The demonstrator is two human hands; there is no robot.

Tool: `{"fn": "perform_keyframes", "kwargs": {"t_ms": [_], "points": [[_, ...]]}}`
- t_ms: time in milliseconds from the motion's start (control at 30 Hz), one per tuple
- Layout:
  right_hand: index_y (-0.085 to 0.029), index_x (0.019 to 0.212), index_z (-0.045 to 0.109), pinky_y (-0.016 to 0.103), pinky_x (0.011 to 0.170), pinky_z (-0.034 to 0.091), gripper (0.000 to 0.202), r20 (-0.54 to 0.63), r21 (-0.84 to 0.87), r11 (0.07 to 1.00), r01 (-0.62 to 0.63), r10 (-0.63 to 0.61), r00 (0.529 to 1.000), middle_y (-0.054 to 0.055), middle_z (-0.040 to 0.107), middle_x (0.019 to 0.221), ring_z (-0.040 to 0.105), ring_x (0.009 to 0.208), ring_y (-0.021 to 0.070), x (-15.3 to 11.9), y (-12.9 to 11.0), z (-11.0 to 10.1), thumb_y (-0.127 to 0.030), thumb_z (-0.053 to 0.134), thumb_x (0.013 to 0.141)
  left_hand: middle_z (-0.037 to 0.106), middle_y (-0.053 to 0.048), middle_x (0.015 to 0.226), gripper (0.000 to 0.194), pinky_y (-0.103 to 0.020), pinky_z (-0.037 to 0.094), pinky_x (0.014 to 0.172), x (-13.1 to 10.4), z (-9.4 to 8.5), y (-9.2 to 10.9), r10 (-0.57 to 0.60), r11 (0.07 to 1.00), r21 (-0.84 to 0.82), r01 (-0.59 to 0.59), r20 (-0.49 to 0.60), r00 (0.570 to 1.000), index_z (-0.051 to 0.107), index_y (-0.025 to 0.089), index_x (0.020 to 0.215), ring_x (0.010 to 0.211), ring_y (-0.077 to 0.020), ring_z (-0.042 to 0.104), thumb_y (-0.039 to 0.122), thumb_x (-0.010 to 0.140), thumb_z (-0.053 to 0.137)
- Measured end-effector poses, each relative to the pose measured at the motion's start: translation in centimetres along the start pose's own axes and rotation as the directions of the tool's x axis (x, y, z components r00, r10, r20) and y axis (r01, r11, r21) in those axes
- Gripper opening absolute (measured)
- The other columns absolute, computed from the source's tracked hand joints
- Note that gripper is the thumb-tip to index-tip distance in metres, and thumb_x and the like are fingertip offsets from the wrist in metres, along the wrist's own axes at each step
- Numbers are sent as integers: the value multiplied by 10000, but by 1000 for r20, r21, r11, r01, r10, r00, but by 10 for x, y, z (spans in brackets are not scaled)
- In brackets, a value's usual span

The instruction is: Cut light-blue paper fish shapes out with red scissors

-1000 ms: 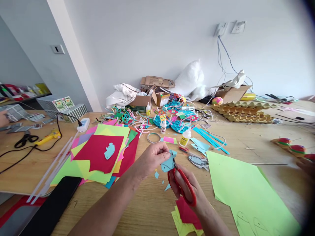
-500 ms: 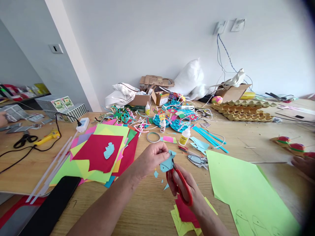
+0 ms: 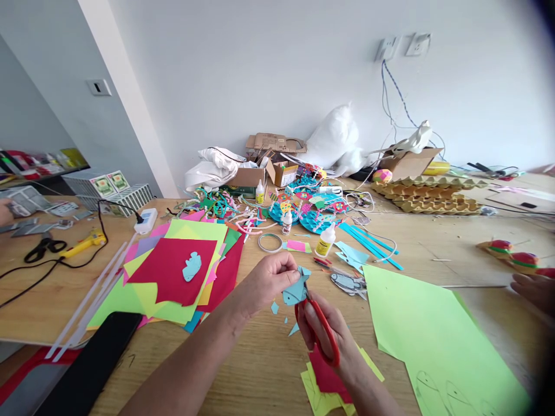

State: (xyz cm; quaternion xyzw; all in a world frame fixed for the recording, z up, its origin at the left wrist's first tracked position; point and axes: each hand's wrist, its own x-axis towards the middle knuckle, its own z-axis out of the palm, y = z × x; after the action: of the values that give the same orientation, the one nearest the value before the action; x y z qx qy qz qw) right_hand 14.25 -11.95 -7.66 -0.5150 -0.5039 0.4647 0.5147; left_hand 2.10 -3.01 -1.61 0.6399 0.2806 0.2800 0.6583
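Between thumb and fingers, my left hand (image 3: 280, 278) pinches a light-blue paper fish (image 3: 295, 291) with drawn lines on it. My right hand (image 3: 330, 326) is closed round the red handles of a pair of scissors (image 3: 325, 329). Their blades meet the fish's right edge. Small blue paper scraps (image 3: 274, 308) lie on the table just below the fish. Under my right wrist are red paper (image 3: 323, 370) and yellow pieces. Another blue paper fish (image 3: 191, 266) rests on a red sheet (image 3: 173, 260) to the left, and a grey-blue fish cutout (image 3: 348, 282) lies to the right.
Stacked coloured paper (image 3: 147, 300) and a black phone (image 3: 93, 364) lie at left. A large green sheet (image 3: 416, 312) with pencilled fish covers the right. Glue bottles (image 3: 324, 241), a tape roll (image 3: 270, 242) and craft pieces stand behind. Another person's hand (image 3: 535, 292) shows at the right edge.
The paper fish and the scissors have shifted very slightly down and to the right. Both hands keep their hold, and the blades stay at the fish's edge.
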Motion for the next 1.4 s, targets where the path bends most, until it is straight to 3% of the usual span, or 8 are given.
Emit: {"fn": "perform_keyframes", "kwargs": {"t_ms": [467,1400], "points": [[-217,633,409,244,469,294,430,36,26,999,27,-28,999,-53,438,482,357,449,103,-3,4,-1,-542,422,914,410,52,595,242,-232,283,544,2,1,-1,-2,1000,-28,3,26,1000,435,178,668,558,-87,353,368,697,581],[-228,600,407,231,396,266,462,-16,55,997,-50,51,999,-66,428,419,357,384,94,-3,0,1,-616,491,837,397,48,635,187,-229,283,558,0,-4,0,42,996,70,-47,67,997,437,181,690,591,-95,343,323,768,530]]}}
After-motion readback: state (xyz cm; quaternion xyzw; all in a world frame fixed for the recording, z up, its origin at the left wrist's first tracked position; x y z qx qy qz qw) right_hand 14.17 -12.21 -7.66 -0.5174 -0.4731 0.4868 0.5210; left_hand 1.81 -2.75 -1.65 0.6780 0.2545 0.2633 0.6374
